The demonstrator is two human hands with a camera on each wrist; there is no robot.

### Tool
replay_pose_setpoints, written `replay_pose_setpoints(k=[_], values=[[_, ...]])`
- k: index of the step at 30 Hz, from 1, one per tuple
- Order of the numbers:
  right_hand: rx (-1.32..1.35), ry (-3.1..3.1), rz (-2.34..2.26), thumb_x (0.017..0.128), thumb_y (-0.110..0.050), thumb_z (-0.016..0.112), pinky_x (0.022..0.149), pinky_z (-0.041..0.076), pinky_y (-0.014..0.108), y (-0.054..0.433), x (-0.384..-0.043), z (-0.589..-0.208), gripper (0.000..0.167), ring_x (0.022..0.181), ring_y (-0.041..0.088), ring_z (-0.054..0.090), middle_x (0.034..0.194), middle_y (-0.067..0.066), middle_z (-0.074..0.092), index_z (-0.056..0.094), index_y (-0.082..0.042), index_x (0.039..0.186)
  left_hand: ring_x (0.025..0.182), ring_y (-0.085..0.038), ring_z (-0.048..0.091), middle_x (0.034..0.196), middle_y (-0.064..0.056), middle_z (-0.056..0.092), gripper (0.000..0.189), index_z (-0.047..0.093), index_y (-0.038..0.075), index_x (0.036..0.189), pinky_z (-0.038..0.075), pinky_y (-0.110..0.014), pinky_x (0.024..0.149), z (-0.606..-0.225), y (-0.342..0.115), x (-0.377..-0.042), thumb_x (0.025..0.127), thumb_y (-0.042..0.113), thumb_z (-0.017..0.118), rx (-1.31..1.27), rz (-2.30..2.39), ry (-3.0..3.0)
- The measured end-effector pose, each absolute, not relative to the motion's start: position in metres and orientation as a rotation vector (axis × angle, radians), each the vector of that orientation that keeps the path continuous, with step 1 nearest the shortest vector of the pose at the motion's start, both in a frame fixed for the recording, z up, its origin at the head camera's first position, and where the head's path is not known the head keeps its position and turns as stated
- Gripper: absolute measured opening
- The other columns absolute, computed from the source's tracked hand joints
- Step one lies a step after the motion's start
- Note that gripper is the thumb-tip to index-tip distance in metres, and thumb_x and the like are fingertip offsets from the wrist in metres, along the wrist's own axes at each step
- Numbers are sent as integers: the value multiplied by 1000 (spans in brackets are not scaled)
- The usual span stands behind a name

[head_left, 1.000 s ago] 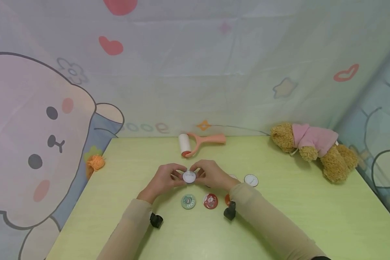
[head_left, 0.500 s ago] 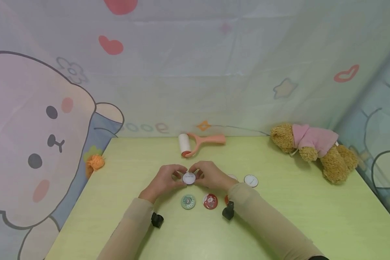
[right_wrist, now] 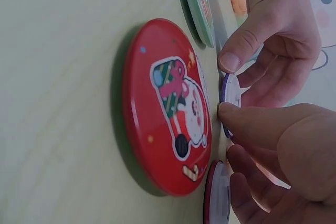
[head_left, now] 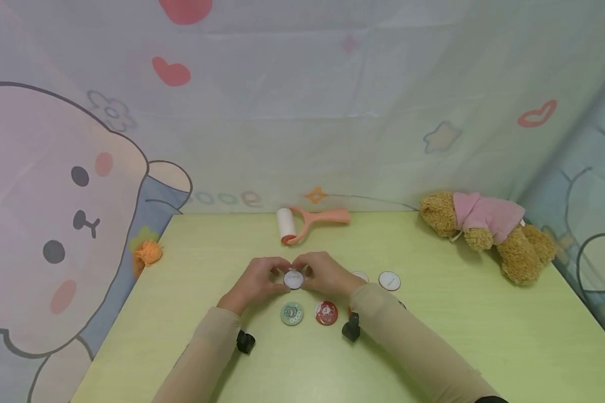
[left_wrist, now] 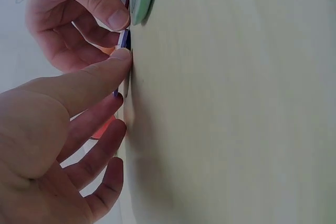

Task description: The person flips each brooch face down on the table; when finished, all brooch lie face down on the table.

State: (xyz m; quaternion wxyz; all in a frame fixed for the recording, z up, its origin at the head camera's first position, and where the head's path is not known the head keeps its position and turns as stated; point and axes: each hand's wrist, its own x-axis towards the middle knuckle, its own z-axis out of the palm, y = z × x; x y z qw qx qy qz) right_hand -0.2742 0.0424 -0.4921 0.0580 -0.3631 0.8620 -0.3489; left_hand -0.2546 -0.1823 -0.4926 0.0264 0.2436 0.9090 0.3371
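Note:
Both hands pinch a white-faced round badge [head_left: 294,279] with a purple rim, low at the table surface. My left hand [head_left: 257,281] holds its left edge between thumb and fingers; my right hand [head_left: 326,274] grips the opposite side. The left wrist view shows the badge [left_wrist: 124,39] nearly edge-on, partly hidden by the fingers. Closer to me lie a green badge [head_left: 292,313] and a red badge [head_left: 326,313] with a cartoon figure. An orange badge [head_left: 351,309] is mostly covered by the right sleeve. In the right wrist view, a red-rimmed badge [right_wrist: 217,195] lies beside the right hand.
Right of the hands are a white-faced badge [head_left: 390,281] and another white disc [head_left: 360,276], partly hidden by the right wrist. At the back lies a lint roller [head_left: 310,221] with an orange handle. A teddy bear [head_left: 486,229] lies back right, an orange yarn-like bundle [head_left: 149,253] at left.
Both hands and the white-faced badge have shifted slightly toward me. The grip looks the same, and the other badges have stayed put.

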Motion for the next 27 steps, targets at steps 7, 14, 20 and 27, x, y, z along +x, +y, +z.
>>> replay_pose_setpoints(k=[7,14,20,27], values=[[-1097,2630,-1041,85,-1,85,88,55,34,42,-274,-495,36,98,23,67,108,6,76,73,-5,118,98,-24,70,106,-1,78,36,77,8,111,57,-40,91,-492,-182,-253,78,7,93,743,1014,2818],[-1127,2648,-1011,84,-1,85,87,55,34,41,-274,-498,35,96,21,66,106,5,75,73,-5,117,97,-25,69,106,-2,78,36,77,8,110,57,-40,89,-491,-182,-251,78,7,93,735,989,2820],[-1113,2649,-1015,84,-2,85,89,55,34,43,-275,-497,35,98,21,67,108,4,75,74,-6,117,99,-26,69,108,-3,77,37,77,7,112,57,-41,91,-488,-180,-251,79,6,92,725,976,2816],[-1076,2662,-1032,85,-6,83,90,56,37,52,-276,-488,35,101,24,68,113,9,75,73,-4,119,100,-25,69,109,-4,77,39,76,6,114,57,-41,92,-488,-178,-254,78,6,92,725,959,2823]])
